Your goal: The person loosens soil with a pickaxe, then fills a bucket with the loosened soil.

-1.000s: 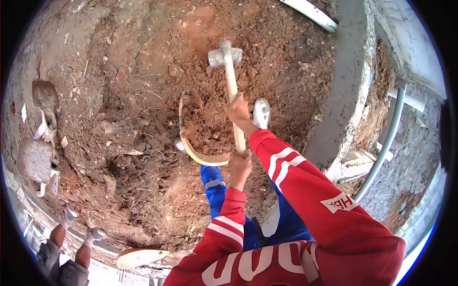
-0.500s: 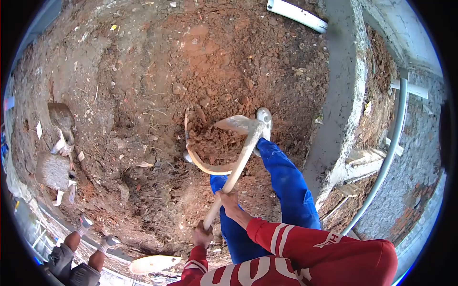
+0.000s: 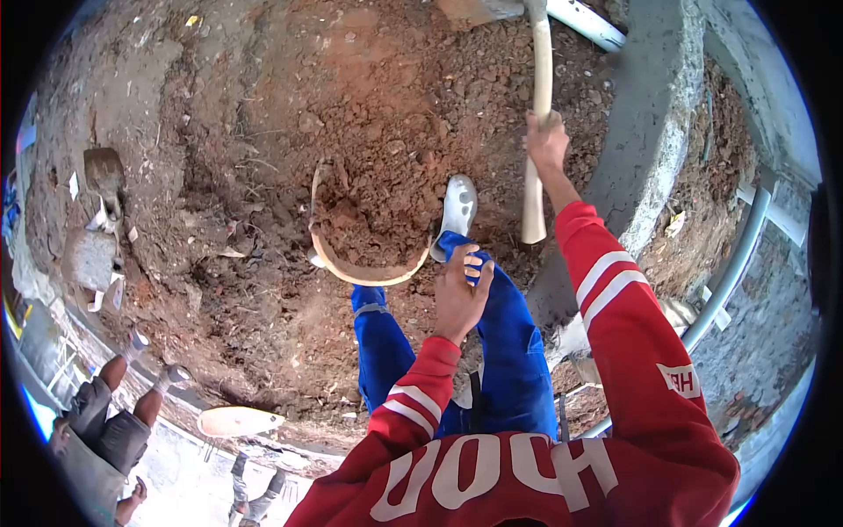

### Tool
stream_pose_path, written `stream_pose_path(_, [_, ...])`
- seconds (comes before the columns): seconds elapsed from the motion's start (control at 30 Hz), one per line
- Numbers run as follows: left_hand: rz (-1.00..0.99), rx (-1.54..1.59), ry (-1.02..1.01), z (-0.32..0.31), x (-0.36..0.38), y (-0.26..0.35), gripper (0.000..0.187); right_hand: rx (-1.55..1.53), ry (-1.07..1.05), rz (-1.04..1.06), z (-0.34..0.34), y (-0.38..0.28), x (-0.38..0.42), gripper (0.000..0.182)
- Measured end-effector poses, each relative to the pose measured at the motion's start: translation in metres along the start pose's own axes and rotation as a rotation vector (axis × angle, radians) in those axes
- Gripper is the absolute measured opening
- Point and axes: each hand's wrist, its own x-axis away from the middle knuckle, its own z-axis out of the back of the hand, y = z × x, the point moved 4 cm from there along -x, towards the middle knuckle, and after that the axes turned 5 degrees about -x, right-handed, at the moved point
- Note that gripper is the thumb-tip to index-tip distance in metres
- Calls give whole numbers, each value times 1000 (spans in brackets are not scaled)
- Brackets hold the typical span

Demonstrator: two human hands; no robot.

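Observation:
My right hand is closed round the pale wooden handle of a hoe. The hoe's metal blade lies at the top edge of the view, partly cut off, and the handle's butt end hangs beside my right shoe. My left hand holds nothing, its fingers apart and slightly bent, over my right trouser leg. In front of my feet, a round container with a tan rim holds loose reddish soil. My white, stained shoe stands to the right of it.
A concrete beam runs along the right, with a white pipe at its top and a grey pipe beyond. Shovels lie at the left. Two people are at the lower left, near a pale oval object.
My left hand has let go of the handle. My right hand has moved up and to the right with the hoe, whose blade has left the container for the top edge.

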Motion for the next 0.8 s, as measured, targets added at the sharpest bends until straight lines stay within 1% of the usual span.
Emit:
stream_pose_path(0.07, [46, -27, 4, 6, 7, -22, 32, 636, -41, 297, 12, 53, -25, 38])
stream_pose_path(0.13, [51, -199, 110, 41, 5, -40, 33, 560, 35, 112, 27, 41, 5, 41])
stream_pose_path(0.17, [54, -281, 175, 55, 3, -78, 35, 561, 101, 301, 25, 43, 18, 43])
stream_pose_path(0.2, [51, -361, 240, 74, -2, -114, 37, 511, 93, 319, 21, 34, 38, 43])
stream_pose_path(0.27, [77, -547, 324, 122, -23, -139, 45, 370, -44, 372, -6, 49, 66, 39])
stream_pose_path(0.33, [-11, -802, 511, 153, -54, -194, 53, 224, -304, 204, -49, 72, 97, 30])
stream_pose_path(0.4, [-58, -741, 334, 184, -106, -219, 62, 206, -556, 146, -91, 81, 132, 19])
stream_pose_path(0.43, [-63, -776, 275, 193, -130, -223, 64, 259, -641, 200, -122, 107, 142, 22])
stream_pose_path(0.47, [-71, -809, 214, 198, -154, -226, 67, 312, -725, 252, -155, 137, 151, 29])
stream_pose_path(0.5, [-107, -834, 179, 198, -170, -231, 66, 329, -734, 229, -173, 158, 168, 29])
stream_pose_path(0.53, [-149, -856, 156, 197, -187, -241, 66, 325, -851, -88, -195, 180, 181, 34])
stream_pose_path(0.57, [-141, -841, 159, 194, -201, -257, 66, 316, -949, -399, -216, 199, 192, 40])
stream_pose_path(0.63, [-121, -934, 81, 180, -206, -299, 57, 375, -963, -377, -244, 231, 216, 41])
stream_pose_path(0.67, [-104, -930, 67, 173, -197, -323, 57, 323, -795, -404, -258, 257, 227, 41])
stream_pose_path(0.73, [-259, -801, 338, 169, -174, -350, 53, 208, -459, -435, -292, 304, 246, 41])
stream_pose_path(0.77, [-248, -822, 347, 168, -161, -356, 51, 152, -292, -449, -300, 318, 258, 42])
stream_pose_path(0.8, [-232, -939, 342, 167, -152, -365, 55, 159, -303, -451, -307, 314, 262, 42])
